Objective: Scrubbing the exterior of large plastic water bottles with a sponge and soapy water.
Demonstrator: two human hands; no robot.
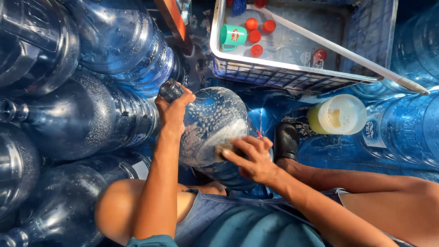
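Big blue water jug (212, 123) lies on its side between your knees, centre of view, its body covered in soap suds, neck pointing up-left. Your left hand (173, 112) grips the jug at the neck, fingers wrapped closed around it, just below the dark cap end (170, 89). Your right hand (250, 158) presses a small scrub pad (225, 148) against the lower side of the jug; fingers curled shut on the pad, thumb on top. Pad is mostly hidden under the hand, colour hard to tell.

Just right of the jug, a black shoe (286, 141) rests on the wet blue floor (270, 107). Beyond it stands a clear tub with yellow liquid (337, 115), lid on, near but not touching the jug.

Above the jug sits a white plastic crate (274, 75) with a green cup (232, 35) and several red caps (254, 35) in it. A white rod (347, 54) lies slanted across the crate rim, running down to the right.

Left side is packed with more blue jugs (87, 116) lying stacked, wet with droplets, one touching the soapy jug near its neck. More jugs at the right edge (407, 128), well apart from your hands. Your bare knees and blue shorts (238, 224) fill the bottom.
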